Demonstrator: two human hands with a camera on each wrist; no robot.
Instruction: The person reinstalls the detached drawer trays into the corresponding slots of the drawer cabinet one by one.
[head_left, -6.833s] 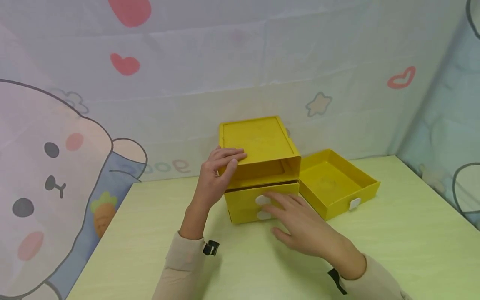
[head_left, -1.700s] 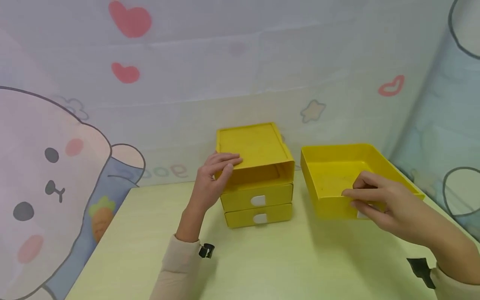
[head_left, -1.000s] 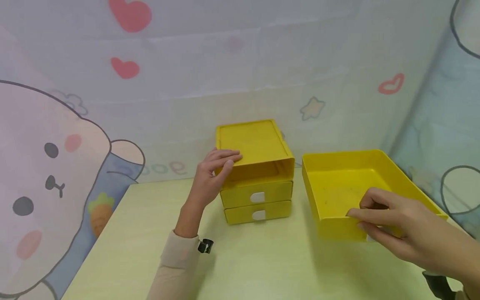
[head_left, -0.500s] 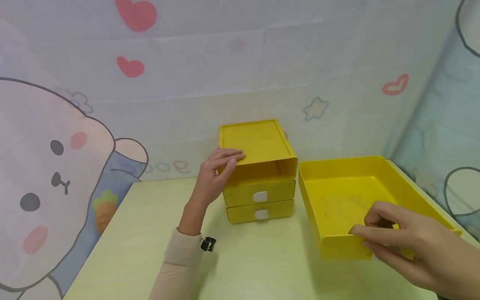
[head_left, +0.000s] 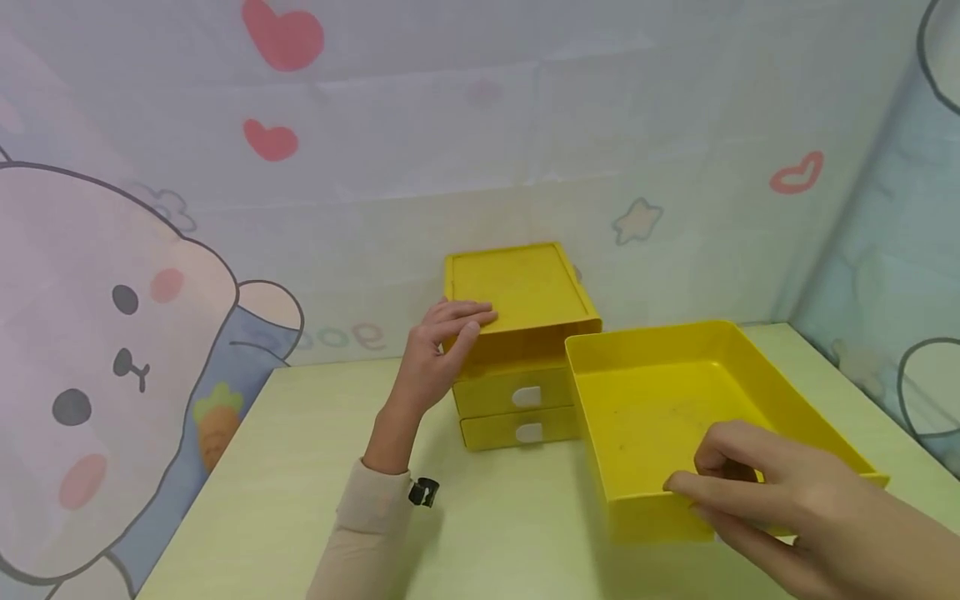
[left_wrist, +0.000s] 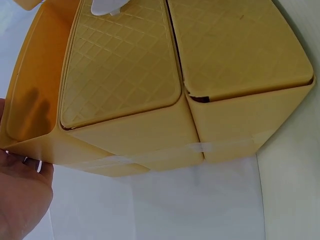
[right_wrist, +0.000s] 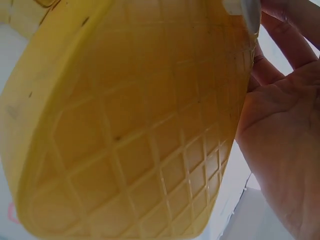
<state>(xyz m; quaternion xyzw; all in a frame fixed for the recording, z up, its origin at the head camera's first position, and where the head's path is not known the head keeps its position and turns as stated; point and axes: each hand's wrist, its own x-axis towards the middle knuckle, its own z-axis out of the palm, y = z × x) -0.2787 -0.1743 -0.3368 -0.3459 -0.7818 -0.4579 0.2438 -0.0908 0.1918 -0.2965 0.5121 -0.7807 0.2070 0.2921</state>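
Note:
A yellow drawer cabinet [head_left: 517, 287] stands by the back cloth, its top slot [head_left: 536, 343] without a drawer. Below that slot, two drawers with white tabs sit flush, the upper one [head_left: 483, 398] and the lower one [head_left: 487, 431]. My left hand [head_left: 435, 358] rests on the cabinet's upper left corner, fingers laid over the top. With my right hand [head_left: 787, 508] I pinch the front wall of a loose yellow drawer [head_left: 660, 425]. It hangs tilted over the table, overlapping the cabinet's right side in the head view. Its lattice-patterned front [right_wrist: 145, 125] fills the right wrist view.
A pale green table [head_left: 300, 467] bears the cabinet. Printed cloth [head_left: 450, 150] with hearts and a cartoon animal hangs behind and along both sides.
My right hand has gone from the middle drawer's front to the loose drawer and lifted it. The drawer has come toward me, then left toward the cabinet. My left hand has stayed put.

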